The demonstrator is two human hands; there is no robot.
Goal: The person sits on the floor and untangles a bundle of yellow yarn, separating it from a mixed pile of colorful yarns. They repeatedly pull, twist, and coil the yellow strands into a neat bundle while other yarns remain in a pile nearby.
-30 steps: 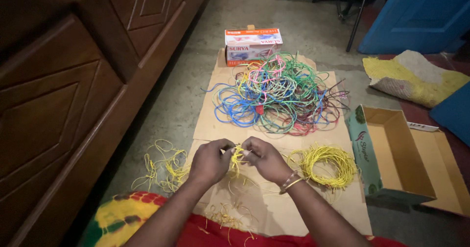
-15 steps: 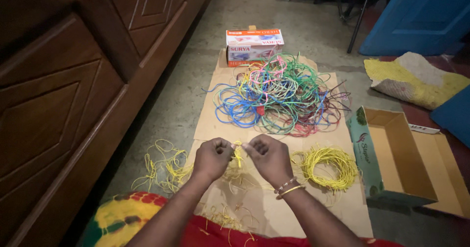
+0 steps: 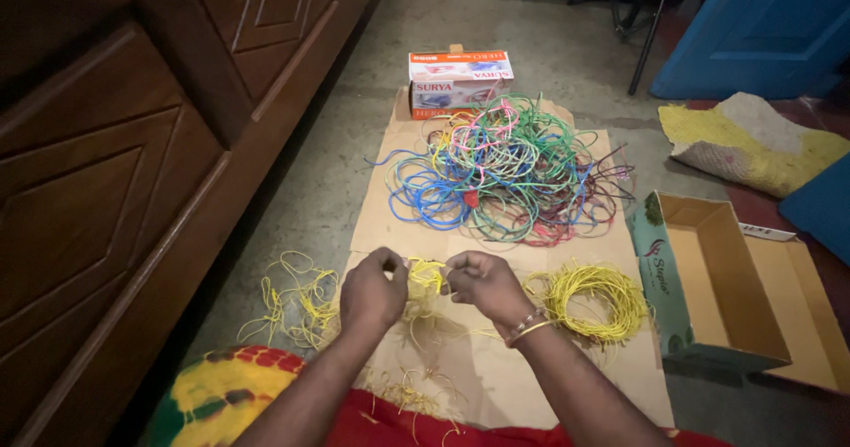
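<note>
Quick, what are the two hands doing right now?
Left hand: closed, pinching the yellow wire.
Right hand: closed, pinching the same yellow wire.

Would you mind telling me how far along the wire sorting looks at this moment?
Done: one neat yellow coil lies on the cardboard sheet. In hand: the left hand and right hand pinch a small yellow wire bundle. Left: the mixed-colour tangle and loose yellow strands on the floor.

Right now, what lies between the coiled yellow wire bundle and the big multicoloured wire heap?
Head view: only bare cardboard sheet lies between the yellow coil and the multicoloured heap.
</note>
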